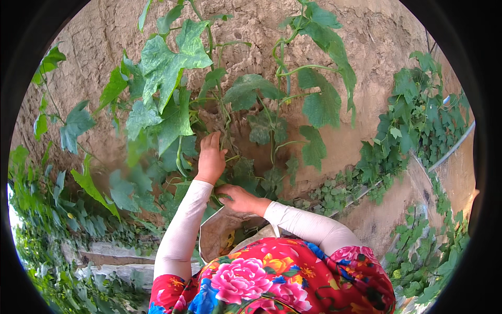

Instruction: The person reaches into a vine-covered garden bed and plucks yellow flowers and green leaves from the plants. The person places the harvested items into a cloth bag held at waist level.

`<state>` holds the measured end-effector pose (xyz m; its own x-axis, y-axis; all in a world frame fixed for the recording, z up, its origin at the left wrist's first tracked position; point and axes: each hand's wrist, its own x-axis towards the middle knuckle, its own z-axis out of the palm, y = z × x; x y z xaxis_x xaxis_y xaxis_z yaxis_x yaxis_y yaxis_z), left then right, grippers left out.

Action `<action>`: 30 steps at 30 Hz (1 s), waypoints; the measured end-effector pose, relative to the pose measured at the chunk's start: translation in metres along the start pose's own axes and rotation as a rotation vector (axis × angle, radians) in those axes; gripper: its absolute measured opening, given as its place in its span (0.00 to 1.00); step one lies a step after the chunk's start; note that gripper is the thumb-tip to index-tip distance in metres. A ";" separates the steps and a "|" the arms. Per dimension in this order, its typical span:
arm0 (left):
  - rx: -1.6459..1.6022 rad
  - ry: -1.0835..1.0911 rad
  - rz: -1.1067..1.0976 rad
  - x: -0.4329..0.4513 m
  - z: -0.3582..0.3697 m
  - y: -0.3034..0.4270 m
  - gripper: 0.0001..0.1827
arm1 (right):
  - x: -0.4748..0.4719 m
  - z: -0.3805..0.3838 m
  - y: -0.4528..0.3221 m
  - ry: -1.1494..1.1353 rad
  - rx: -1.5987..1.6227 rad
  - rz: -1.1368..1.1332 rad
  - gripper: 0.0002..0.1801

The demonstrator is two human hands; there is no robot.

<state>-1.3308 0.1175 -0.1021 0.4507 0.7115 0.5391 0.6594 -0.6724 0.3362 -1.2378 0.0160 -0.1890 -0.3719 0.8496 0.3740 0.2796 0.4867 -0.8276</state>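
My left hand [211,159] reaches up among the vine stems, palm turned away, its thumb apart from the fingers; nothing shows in its grasp. Just below and to the right, my right hand [242,199] curls around a green plant part, mostly hidden by the fingers. To the left of my left hand hangs a slender young green gourd [179,157]. Broad lobed vine leaves [168,62] spread above it. Beneath my right hand, against my body, a pale bag [211,231] gapes, with something dark and yellow inside.
A rough mud wall [251,23] rises behind the vines. More climbing vines [408,102] cover the right side, near a grey pipe [453,147]. Dense foliage [59,219] fills the lower left around weathered pale boards or slabs [113,251].
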 end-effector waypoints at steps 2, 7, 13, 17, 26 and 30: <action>-0.046 -0.117 -0.067 -0.007 0.019 -0.005 0.38 | 0.002 0.004 0.011 0.048 -0.008 -0.040 0.14; -0.278 -0.354 -0.184 -0.007 0.023 -0.004 0.41 | 0.020 -0.057 0.036 0.548 0.071 0.330 0.07; -0.433 -0.350 -0.200 0.004 0.016 0.015 0.29 | 0.033 -0.094 0.046 0.595 -0.156 0.201 0.08; -0.396 -0.044 -0.074 0.010 0.026 0.008 0.20 | 0.033 -0.071 0.031 0.609 -0.124 0.109 0.06; -0.430 -0.104 -0.114 0.022 0.064 -0.025 0.05 | 0.027 -0.097 0.038 0.751 -0.133 0.147 0.06; -0.679 -0.176 -0.199 0.017 0.062 -0.021 0.07 | 0.017 -0.096 0.055 0.497 0.198 0.221 0.07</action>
<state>-1.2995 0.1564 -0.1475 0.4891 0.8171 0.3051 0.2458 -0.4648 0.8506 -1.1442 0.0771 -0.1885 0.1500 0.9436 0.2950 0.1150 0.2797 -0.9532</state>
